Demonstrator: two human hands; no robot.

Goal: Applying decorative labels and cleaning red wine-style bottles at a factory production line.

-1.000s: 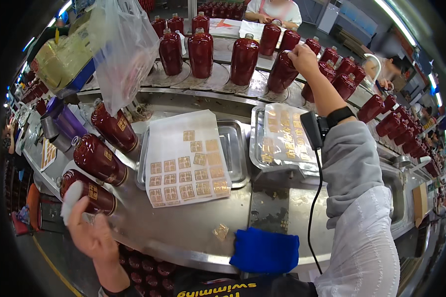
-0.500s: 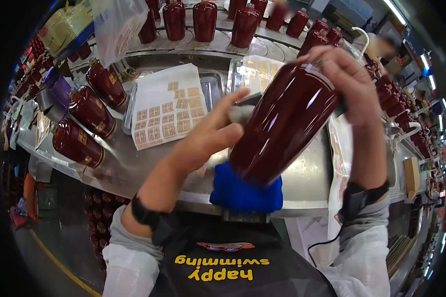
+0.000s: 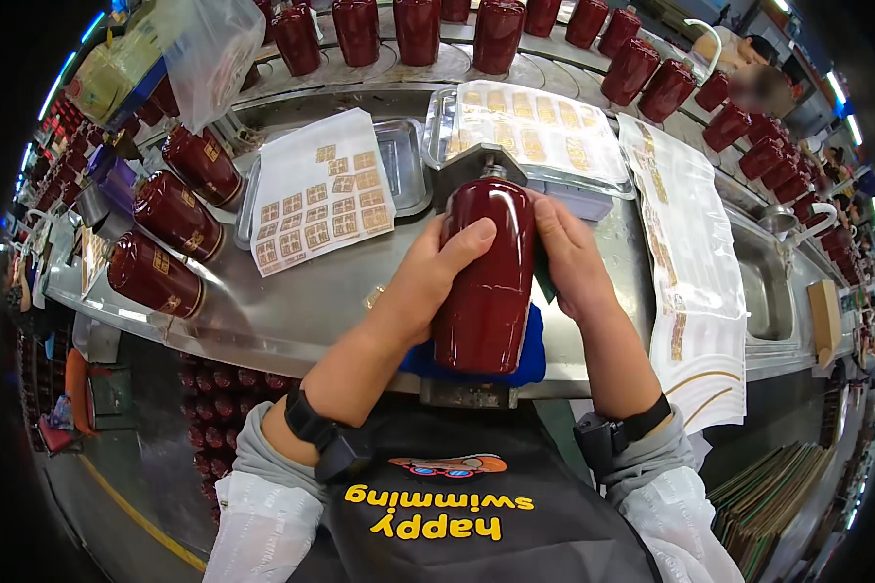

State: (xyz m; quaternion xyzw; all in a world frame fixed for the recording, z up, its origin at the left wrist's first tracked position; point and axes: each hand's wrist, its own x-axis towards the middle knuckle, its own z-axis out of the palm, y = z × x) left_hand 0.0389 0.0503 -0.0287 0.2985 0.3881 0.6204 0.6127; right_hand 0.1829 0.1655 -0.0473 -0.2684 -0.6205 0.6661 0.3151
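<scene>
A glossy dark red bottle (image 3: 486,282) lies in front of me, its base toward me. Its neck rests at a grey angular metal holder (image 3: 457,173), and its lower body lies over a blue cloth pad (image 3: 533,355). My left hand (image 3: 436,277) closes round the bottle's left side, thumb on top. At the right side, my right hand (image 3: 574,257) has its fingers bent against the glass. A dark green piece (image 3: 544,282) shows beneath that hand, mostly hidden; its kind cannot be made out.
Left stand several red bottles with gold labels (image 3: 180,214). A sheet of gold stickers (image 3: 321,209) lies on a metal tray (image 3: 408,146); another sticker sheet (image 3: 535,102) lies behind the holder. Right are a white strip (image 3: 700,253) and sink (image 3: 768,282). Plain red bottles (image 3: 418,34) line the conveyor.
The bottle has come down from a tilted hold onto the pad and holder. My left hand has closed on it; my right hand has moved from the neck end down to its side.
</scene>
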